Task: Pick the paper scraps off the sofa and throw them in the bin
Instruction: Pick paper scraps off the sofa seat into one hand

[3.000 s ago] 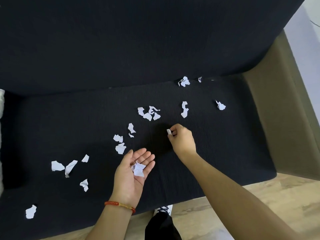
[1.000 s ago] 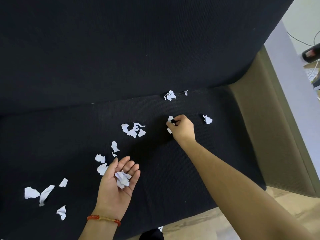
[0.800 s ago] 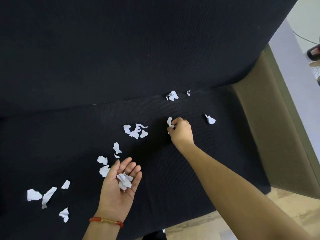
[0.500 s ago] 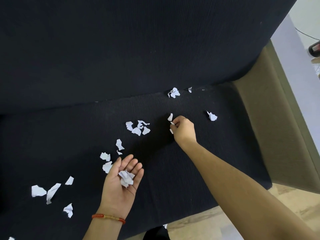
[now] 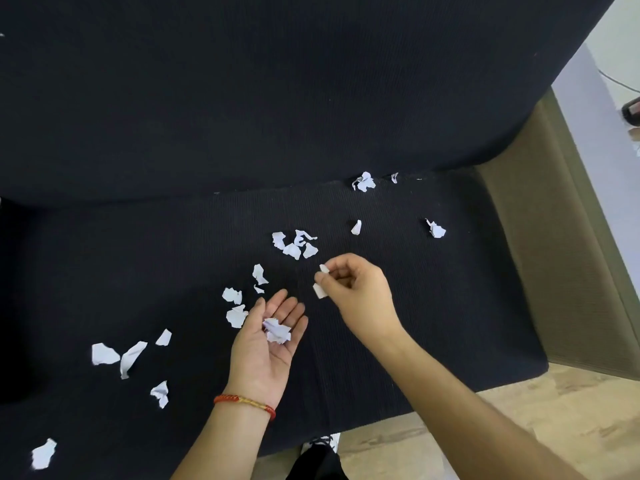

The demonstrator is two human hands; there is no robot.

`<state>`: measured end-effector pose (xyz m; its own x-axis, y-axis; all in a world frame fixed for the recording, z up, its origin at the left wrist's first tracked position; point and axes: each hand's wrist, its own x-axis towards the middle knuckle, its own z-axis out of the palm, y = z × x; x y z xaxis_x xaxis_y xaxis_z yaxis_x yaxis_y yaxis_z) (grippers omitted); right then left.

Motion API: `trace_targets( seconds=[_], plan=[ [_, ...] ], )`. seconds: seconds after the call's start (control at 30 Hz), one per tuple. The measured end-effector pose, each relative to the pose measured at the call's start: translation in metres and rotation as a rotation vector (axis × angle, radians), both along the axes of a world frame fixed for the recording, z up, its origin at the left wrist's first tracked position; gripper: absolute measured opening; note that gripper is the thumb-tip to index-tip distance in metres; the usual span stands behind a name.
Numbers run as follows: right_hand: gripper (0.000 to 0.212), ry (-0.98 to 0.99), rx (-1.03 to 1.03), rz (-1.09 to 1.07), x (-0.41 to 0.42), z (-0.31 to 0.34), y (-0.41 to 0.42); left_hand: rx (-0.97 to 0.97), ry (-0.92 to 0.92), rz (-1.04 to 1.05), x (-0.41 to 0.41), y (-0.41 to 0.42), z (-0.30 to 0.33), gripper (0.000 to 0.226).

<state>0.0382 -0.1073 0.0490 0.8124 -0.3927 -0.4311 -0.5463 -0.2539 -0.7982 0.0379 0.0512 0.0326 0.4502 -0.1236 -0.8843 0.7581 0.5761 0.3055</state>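
Several white paper scraps lie scattered on the black sofa seat point(image 5: 433, 306). My left hand point(image 5: 266, 344) is palm up over the seat, fingers straight, with a small heap of collected scraps point(image 5: 277, 331) lying on it. My right hand point(image 5: 356, 292) hovers just right of it and pinches small scraps point(image 5: 320, 291) at its fingertips. A cluster of scraps point(image 5: 294, 244) lies just beyond both hands. Single scraps point(image 5: 356, 227) point(image 5: 435, 229) lie farther right, and one point(image 5: 363, 181) sits at the backrest crease. More scraps point(image 5: 114, 355) lie at the left. No bin is in view.
The black backrest point(image 5: 242, 91) fills the top. A tan sofa arm point(image 5: 561, 244) bounds the seat on the right. Wooden floor point(image 5: 519, 410) shows at the bottom right, with my shoe point(image 5: 322, 445) at the seat's front edge.
My right hand pinched scraps from the seat's middle and drew back towards my left palm, leaving one scrap behind. The left hand stayed palm up with its heap.
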Motion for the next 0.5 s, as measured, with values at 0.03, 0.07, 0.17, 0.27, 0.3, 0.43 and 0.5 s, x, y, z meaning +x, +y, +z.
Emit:
trace_targets(
  seconds=[0.03, 0.07, 0.17, 0.27, 0.3, 0.43, 0.5],
  plan=[
    [0.004, -0.003, 0.031, 0.014, -0.005, 0.008, 0.011, 0.002, 0.001, -0.001, -0.001, 0.001, 0.001, 0.036],
    [0.004, -0.004, 0.066, 0.034, -0.011, 0.015, 0.023, 0.002, 0.000, 0.000, -0.002, 0.003, 0.002, 0.036],
    [0.008, -0.009, 0.107, 0.140, -0.027, 0.027, 0.054, -0.029, -0.016, -0.025, -0.007, 0.010, 0.006, 0.040],
    [0.011, -0.016, 0.001, 0.258, -0.037, 0.023, 0.073, -0.071, -0.002, -0.026, -0.014, 0.017, 0.008, 0.047],
    [0.011, -0.012, -0.030, 0.281, -0.038, 0.022, 0.077, -0.084, 0.001, -0.017, -0.016, 0.020, 0.007, 0.046],
    [0.010, -0.014, -0.068, 0.307, -0.041, 0.022, 0.083, -0.108, -0.044, 0.000, -0.020, 0.030, 0.005, 0.034],
    [0.010, -0.018, -0.084, 0.318, -0.042, 0.022, 0.086, -0.103, -0.068, -0.003, -0.021, 0.033, 0.006, 0.034]
  ],
)
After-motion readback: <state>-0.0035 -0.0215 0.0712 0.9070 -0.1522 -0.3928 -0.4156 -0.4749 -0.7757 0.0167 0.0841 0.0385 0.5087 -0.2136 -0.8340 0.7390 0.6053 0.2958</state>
